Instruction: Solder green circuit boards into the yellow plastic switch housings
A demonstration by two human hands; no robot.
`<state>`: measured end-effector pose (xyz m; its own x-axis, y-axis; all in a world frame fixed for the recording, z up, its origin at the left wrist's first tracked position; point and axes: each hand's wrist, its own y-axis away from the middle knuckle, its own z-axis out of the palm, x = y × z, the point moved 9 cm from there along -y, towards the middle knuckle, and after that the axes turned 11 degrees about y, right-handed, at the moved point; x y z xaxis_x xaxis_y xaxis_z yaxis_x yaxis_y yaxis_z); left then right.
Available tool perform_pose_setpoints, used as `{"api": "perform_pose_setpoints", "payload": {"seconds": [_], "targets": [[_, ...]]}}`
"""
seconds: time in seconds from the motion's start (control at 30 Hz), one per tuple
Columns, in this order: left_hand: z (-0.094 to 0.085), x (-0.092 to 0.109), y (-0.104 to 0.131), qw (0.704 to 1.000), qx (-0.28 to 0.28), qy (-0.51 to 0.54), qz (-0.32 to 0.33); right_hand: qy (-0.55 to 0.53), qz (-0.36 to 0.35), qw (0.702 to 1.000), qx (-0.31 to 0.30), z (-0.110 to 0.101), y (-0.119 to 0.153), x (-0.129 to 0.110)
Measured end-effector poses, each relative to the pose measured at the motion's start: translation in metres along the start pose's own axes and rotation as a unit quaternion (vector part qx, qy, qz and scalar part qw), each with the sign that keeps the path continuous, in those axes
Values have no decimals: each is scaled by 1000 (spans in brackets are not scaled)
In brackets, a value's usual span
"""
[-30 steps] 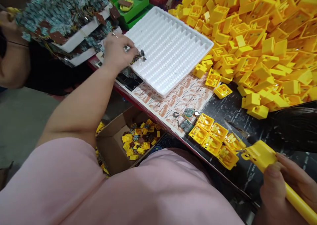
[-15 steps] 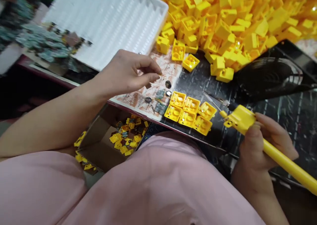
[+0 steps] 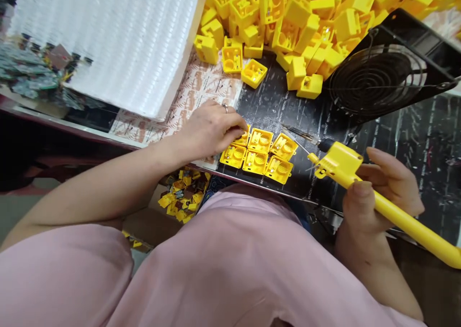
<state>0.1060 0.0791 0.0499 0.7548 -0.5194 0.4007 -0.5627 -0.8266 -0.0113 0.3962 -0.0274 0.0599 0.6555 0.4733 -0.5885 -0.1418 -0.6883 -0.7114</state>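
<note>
My right hand (image 3: 383, 192) is wrapped round the handle of a yellow soldering iron (image 3: 340, 163). Its dark tip and a thin solder feed tube point left, over the bench. Two rows of small yellow plastic cases (image 3: 255, 161), open side up, lie together left of the tip. With fingertips pinched, my left hand (image 3: 214, 127) reaches onto the back-left case (image 3: 247, 136) and covers part of it. What the pinch holds, if anything, is hidden. The small circuit boards and round black parts beside the cases are now behind my left hand.
A heap of yellow cases (image 3: 306, 19) fills the back of the bench, with a black fan (image 3: 382, 72) to its right. At the left stand a white ribbed foam tray (image 3: 108, 43) and a pile of circuit boards (image 3: 25, 70). A cardboard box (image 3: 144, 221) below holds yellow pieces.
My left hand has moved right and down, from above the patterned sheet onto the back-left case. The right hand still grips the soldering iron, nearly in place. The view has shifted somewhat.
</note>
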Motion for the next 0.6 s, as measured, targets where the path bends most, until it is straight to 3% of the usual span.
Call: {"api": "perform_pose_setpoints", "payload": {"seconds": [0.07, 0.17, 0.3, 0.37, 0.43, 0.5, 0.6], "targets": [[-14, -9, -1, 999, 8, 33, -33, 0, -9, 1000, -9, 1, -1, -1], [-49, -22, 5, 989, 38, 118, -77, -9, -7, 1000, -19, 4, -3, 0], [-76, -41, 19, 943, 37, 305, -126, -19, 10, 1000, -21, 8, -5, 3], [-73, -53, 24, 916, 27, 368, -153, -23, 15, 999, -26, 10, -5, 3], [-58, -57, 25, 913, -22, 375, -160, -28, 19, 999, -33, 14, -6, 2], [-41, -54, 21, 937, -79, 310, -140, -32, 19, 999, -38, 18, -6, 0], [-26, -48, 10, 981, -96, 114, -124, -36, 30, 998, -50, 26, -6, -5]]}}
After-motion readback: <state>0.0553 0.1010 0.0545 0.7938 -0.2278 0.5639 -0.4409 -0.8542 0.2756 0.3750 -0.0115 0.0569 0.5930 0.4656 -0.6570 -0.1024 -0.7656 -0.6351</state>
